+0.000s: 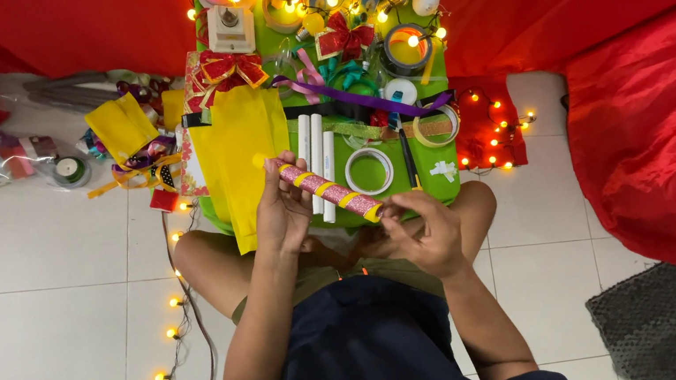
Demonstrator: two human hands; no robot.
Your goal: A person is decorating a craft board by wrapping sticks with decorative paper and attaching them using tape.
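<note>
The pink glitter tube with yellow bands [329,191] runs on a slant, its long axis from about 10 o'clock down to 4 o'clock, held above the near edge of the green board [436,189]. The left hand [281,212] is curled around its upper end; the right hand [424,231] pinches the lower end between fingertips. Just behind it at 12 o'clock lie three white tubes [318,162] side by side, with a white tape ring [369,170] beside them at 2 o'clock. A yellow paper bag [239,156] lies at 10 o'clock; whether anything is in it cannot be made out. Bare white floor tiles [51,304] open to 8 o'clock, crossed by a string of lights [171,318]; red cloth [669,131] closes 3 o'clock.
</note>
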